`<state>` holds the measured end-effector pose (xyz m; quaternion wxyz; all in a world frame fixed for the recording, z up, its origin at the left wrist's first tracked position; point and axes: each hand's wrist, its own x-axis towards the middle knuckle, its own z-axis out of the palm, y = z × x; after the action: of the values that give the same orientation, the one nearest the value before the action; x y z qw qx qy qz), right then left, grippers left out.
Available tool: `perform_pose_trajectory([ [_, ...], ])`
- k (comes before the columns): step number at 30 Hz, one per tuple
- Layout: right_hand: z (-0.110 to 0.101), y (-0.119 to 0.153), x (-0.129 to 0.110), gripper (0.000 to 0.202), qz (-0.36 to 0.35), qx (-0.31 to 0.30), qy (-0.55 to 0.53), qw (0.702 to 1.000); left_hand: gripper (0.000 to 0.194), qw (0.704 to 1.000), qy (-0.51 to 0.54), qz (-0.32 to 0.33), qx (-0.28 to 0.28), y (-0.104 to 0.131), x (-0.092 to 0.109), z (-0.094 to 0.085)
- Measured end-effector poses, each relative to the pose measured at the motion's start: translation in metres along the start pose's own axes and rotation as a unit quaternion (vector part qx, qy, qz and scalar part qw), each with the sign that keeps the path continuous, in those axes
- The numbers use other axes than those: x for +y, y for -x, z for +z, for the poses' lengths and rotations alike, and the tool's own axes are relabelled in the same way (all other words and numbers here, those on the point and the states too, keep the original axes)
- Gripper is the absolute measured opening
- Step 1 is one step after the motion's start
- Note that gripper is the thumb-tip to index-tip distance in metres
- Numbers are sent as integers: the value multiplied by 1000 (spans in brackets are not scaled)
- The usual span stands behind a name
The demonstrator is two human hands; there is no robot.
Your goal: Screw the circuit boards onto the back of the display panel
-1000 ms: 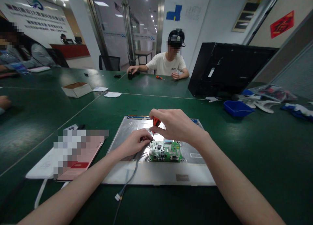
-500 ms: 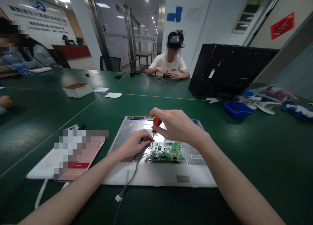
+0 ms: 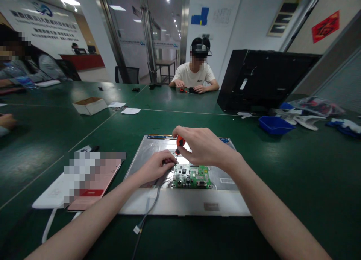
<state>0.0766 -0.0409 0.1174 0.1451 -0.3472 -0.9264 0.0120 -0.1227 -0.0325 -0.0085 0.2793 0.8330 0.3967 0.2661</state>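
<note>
My right hand (image 3: pixel 207 143) grips the red-and-black handle of a screwdriver (image 3: pixel 181 141) from above. The shaft points down to the upper left corner of a green circuit board (image 3: pixel 191 176). Beside that tip, my left hand (image 3: pixel 156 165) is closed in a pinch; whatever its fingertips hold is too small to make out. Beneath both hands lies a silver display panel (image 3: pixel 180 202), flat on the table, with the board on its back. A grey cable (image 3: pixel 153 204) with a white connector (image 3: pixel 137 229) runs from under my left hand over the panel's front edge.
Left of the panel lie a white device (image 3: pixel 50 194) and a pink booklet (image 3: pixel 90 199). A white box (image 3: pixel 90 108) and papers (image 3: pixel 130 111) are farther back. At right are a blue tray (image 3: pixel 276 125) and a black monitor casing (image 3: pixel 262 79). A person (image 3: pixel 194 73) sits opposite.
My hands stay almost in place, and the screwdriver handle is turned slightly. Across the table, the other person's hand has moved left onto a red screwdriver.
</note>
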Motion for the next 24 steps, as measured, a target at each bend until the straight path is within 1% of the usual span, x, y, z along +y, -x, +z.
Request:
perform_pose_trajectory([
  [4, 2, -2, 1, 23, 7, 9, 16, 1000, 11, 1000, 0, -3, 4, 0, 3, -1],
  [8, 1, -1, 1, 16, 3, 2, 19, 1000, 11, 1000, -2, -8, 4, 0, 2, 1],
  [15, -3, 3, -1, 20, -16, 1, -17, 1000, 12, 1000, 3, -4, 0, 0, -1, 1],
  [24, 2, -2, -1, 17, 15, 3, 13, 1000, 12, 1000, -3, -14, -7, 0, 6, -2],
])
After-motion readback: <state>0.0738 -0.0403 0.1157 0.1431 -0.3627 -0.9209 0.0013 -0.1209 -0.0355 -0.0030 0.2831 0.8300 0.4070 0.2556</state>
